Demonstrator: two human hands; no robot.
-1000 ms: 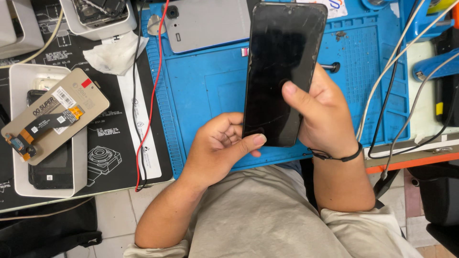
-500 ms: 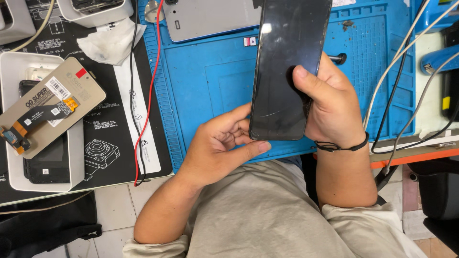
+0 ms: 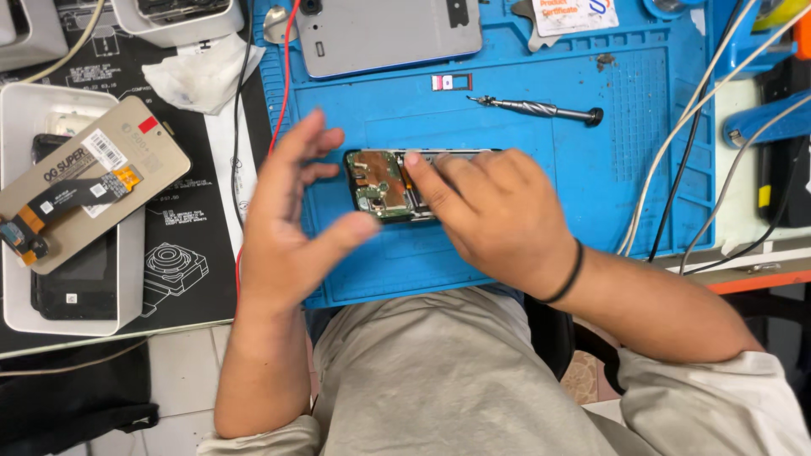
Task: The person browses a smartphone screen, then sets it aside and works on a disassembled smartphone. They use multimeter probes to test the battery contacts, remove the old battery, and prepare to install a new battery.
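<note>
We have the opened phone lying flat, back up, on the blue repair mat, near its middle. Our right hand rests on it, fingers pressed together and laid along its length, so most of the body is hidden; only the left end shows. Our left hand hovers just beside that end, spread, holding nothing.

To do this well, we judge it best to steady the phone with light, even pressure on the frame and keep fingertips off the exposed board.

What shows of the phone is a green circuit board with a copper-coloured patch, small metal shields and a dark frame round it.

Beyond the phone on the mat lie a thin screwdriver, a small tray piece and a grey back cover. To the left, on the worktop, a white tray holds a replacement screen with its orange flex cable, and a crumpled tissue sits nearby. Red and white wires cross the mat's edges.
</note>
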